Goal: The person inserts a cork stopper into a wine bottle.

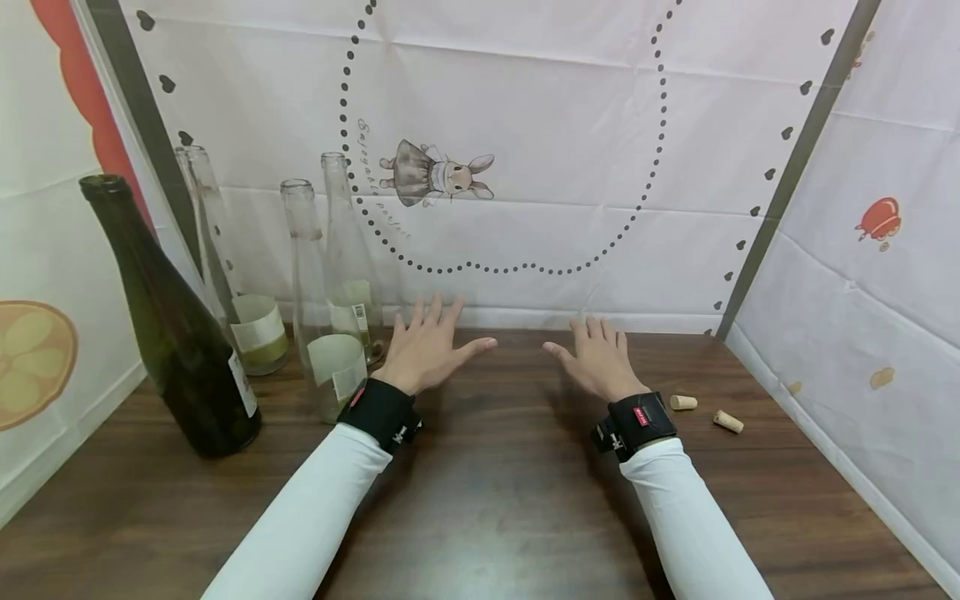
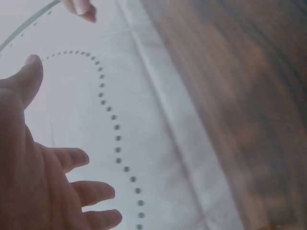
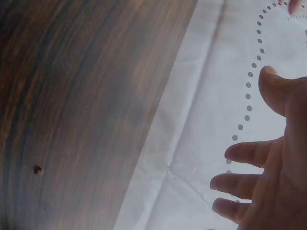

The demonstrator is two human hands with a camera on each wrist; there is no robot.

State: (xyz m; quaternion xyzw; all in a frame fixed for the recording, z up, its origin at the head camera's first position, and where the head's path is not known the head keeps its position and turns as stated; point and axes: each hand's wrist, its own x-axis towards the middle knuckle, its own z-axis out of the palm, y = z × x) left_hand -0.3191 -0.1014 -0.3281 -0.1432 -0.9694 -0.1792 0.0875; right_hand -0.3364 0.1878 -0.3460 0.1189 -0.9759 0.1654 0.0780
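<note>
In the head view my left hand (image 1: 423,350) hovers over the table with its fingers spread, holding nothing. Just left of it stands a clear glass bottle (image 1: 303,275) with a pale label, and another clear bottle (image 1: 348,250) is behind. My right hand (image 1: 600,360) is held out level with the left, its palm down and fingers extended. Two corks lie to its right: a nearer cork (image 1: 683,402) and a farther cork (image 1: 728,422). The wrist views show the left palm (image 2: 33,182) and right palm (image 3: 273,187) free of any object.
At the far left a dark green bottle (image 1: 180,325) stands on the brown wooden table (image 1: 495,517). Behind it is a third clear bottle (image 1: 258,333) with a little yellowish content visible low down. Printed white cloth (image 1: 525,125) hangs along the back and both sides.
</note>
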